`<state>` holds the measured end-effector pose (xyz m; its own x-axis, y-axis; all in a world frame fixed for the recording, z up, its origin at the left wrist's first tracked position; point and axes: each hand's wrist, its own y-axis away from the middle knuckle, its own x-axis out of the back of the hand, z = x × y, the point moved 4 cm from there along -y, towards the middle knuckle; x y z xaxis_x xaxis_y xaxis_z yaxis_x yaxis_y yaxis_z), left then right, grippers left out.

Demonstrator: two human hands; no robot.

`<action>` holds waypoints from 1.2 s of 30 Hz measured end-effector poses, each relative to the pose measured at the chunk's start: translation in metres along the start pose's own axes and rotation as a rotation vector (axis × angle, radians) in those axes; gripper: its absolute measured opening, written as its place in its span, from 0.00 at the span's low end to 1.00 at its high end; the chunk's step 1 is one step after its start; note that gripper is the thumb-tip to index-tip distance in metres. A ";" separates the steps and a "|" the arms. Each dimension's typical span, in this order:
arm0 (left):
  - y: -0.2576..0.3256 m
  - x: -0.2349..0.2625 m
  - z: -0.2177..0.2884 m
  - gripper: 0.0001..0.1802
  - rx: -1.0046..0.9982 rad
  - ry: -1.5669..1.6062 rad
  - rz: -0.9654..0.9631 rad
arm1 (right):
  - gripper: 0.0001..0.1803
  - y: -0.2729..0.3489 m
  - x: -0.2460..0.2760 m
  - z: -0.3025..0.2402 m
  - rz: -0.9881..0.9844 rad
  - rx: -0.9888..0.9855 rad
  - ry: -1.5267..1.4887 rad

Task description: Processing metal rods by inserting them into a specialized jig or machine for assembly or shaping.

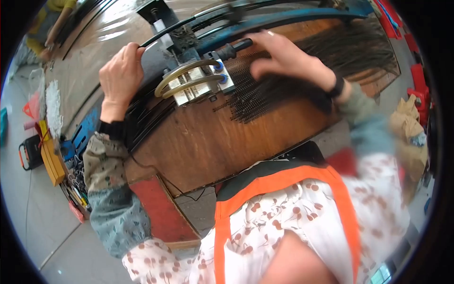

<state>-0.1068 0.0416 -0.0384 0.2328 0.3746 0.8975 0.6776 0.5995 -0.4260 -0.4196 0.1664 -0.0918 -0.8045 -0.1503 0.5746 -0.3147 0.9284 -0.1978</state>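
My left hand (121, 75) is closed around a thin black rod (177, 29), which runs up and to the right past a small machine. Below the rod sits the machine's metal head (195, 84), with looped yellowish air hoses (187, 90) and blue fittings. My right hand (286, 59) is slightly blurred, its thumb and fingers apart. Its fingertips are close to a black cylindrical handle (242, 45) on the machine; whether they touch it I cannot make out. Under the right hand and wrist lie many thin dark rods (265, 92) with ridged ends, bunched on the wooden tabletop (198, 146).
A blue metal beam (283, 21) crosses behind the machine. Clear plastic sheeting (113, 23) covers the far left surface, where another person's arm (59, 23) shows. Near my left elbow are a red board (163, 208), a yellow box (51, 158) and assorted tools. Brown paper (406, 113) lies right.
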 end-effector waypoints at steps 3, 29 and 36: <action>0.041 0.019 -0.074 0.05 -0.181 -0.171 0.141 | 0.28 0.044 -0.031 -0.035 -0.043 0.402 0.544; 0.118 0.086 0.164 0.12 -0.025 0.339 -0.011 | 0.10 0.036 -0.039 -0.036 -0.029 0.396 0.453; 0.065 0.072 -0.105 0.07 -0.187 -0.011 -0.005 | 0.09 0.040 -0.039 -0.041 -0.014 0.347 0.380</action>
<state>0.0272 0.0326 0.0107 0.2223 0.3798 0.8980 0.7967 0.4602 -0.3918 -0.3800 0.2235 -0.0892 -0.5796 0.0322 0.8142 -0.5247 0.7497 -0.4032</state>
